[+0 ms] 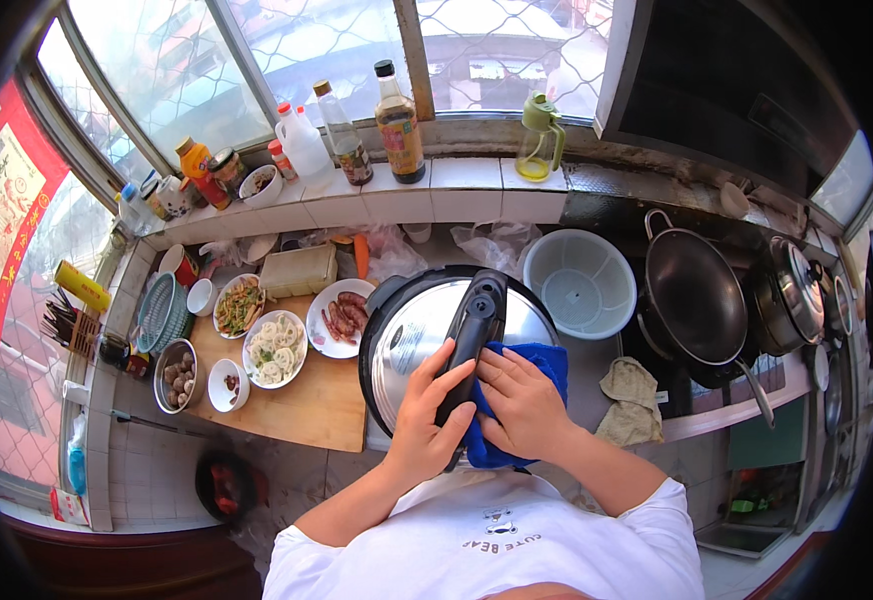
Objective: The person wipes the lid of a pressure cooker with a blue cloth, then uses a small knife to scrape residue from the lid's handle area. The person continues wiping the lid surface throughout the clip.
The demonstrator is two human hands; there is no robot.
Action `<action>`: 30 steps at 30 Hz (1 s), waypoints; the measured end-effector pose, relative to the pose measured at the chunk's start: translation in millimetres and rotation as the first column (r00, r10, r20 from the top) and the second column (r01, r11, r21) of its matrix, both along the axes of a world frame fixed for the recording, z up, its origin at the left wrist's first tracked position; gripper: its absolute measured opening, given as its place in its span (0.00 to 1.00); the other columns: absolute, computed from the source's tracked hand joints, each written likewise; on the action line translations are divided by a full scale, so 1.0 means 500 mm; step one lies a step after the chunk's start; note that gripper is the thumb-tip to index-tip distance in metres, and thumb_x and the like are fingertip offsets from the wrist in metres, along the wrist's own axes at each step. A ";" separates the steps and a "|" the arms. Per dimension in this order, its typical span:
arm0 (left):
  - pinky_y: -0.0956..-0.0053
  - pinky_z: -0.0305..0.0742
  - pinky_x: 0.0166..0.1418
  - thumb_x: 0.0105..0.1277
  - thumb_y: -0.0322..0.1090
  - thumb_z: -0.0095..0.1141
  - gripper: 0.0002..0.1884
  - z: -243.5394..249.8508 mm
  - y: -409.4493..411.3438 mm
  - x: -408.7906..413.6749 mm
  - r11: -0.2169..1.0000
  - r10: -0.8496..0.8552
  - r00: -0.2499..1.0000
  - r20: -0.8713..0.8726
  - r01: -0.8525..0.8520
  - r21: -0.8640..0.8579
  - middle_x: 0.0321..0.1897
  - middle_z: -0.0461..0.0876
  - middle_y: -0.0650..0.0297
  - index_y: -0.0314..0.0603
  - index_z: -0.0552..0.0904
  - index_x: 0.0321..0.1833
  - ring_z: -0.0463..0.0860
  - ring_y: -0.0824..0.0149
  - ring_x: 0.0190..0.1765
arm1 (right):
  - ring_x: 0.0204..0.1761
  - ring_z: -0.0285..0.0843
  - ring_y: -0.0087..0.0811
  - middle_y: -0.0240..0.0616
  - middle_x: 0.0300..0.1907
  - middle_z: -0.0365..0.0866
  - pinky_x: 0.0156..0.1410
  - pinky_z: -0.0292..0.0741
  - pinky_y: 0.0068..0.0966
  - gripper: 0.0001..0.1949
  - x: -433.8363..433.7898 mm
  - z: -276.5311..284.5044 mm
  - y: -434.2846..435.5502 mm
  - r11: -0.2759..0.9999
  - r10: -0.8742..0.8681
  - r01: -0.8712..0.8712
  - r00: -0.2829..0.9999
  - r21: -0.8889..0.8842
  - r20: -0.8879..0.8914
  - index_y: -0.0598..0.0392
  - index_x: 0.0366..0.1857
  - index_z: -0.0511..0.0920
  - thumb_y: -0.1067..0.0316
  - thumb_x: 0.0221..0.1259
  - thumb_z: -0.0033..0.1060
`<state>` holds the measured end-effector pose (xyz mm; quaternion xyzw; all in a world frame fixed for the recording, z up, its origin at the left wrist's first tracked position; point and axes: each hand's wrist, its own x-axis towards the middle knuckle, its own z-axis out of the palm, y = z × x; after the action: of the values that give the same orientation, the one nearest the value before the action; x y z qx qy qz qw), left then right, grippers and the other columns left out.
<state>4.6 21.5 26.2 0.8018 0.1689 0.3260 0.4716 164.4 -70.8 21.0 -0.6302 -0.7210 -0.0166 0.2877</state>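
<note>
A large pressure cooker with a shiny steel lid (414, 322) stands on the counter right before me. Its long black lid handle (474, 322) runs across the top. My left hand (434, 420) grips the near part of this handle, fingers over it and thumb on the near side. A folded blue cloth (549, 364) lies over the right side of the lid, beside the handle. My right hand (520, 401) rests on the cloth with its fingers extended, pressing it against the lid and handle; its thumb lies near the handle.
A wooden board (301, 405) at left bears plates of sausages (343, 319), rolled dough pieces (275, 349) and shredded vegetables (239, 306). A plastic strainer basket (579, 285), a wok (695, 296) and a crumpled rag (629, 401) are at right. Bottles (400, 131) line the tiled ledge.
</note>
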 end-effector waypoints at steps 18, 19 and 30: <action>0.62 0.58 0.73 0.64 0.28 0.56 0.23 -0.004 0.006 -0.004 1.000 -0.016 1.000 0.008 0.016 -0.014 0.73 0.61 0.48 0.39 0.76 0.64 0.63 0.51 0.72 | 0.59 0.77 0.40 0.42 0.53 0.81 0.64 0.74 0.39 0.19 -0.033 -0.027 -0.044 0.980 0.091 -0.078 0.994 0.183 -0.066 0.59 0.36 0.81 0.59 0.40 0.71; 0.60 0.58 0.73 0.64 0.29 0.57 0.23 -0.003 0.006 -0.003 0.999 -0.019 1.000 0.015 0.019 -0.030 0.72 0.62 0.48 0.39 0.77 0.63 0.63 0.50 0.72 | 0.58 0.78 0.39 0.41 0.52 0.82 0.64 0.74 0.39 0.19 -0.032 -0.032 -0.046 0.978 0.089 -0.073 0.993 0.195 -0.073 0.58 0.35 0.81 0.59 0.39 0.71; 0.58 0.59 0.72 0.64 0.30 0.59 0.23 0.002 0.010 -0.004 0.998 -0.037 0.999 0.003 0.037 -0.058 0.72 0.62 0.48 0.42 0.77 0.64 0.64 0.47 0.71 | 0.55 0.78 0.39 0.37 0.46 0.81 0.66 0.70 0.43 0.20 -0.005 -0.044 -0.053 0.984 -0.005 0.024 0.994 0.179 -0.105 0.56 0.36 0.81 0.57 0.37 0.71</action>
<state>2.7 26.5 27.2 0.7903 0.1629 0.3129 0.5009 161.8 -97.5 -1.2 -0.6070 -0.6957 -0.0508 0.3806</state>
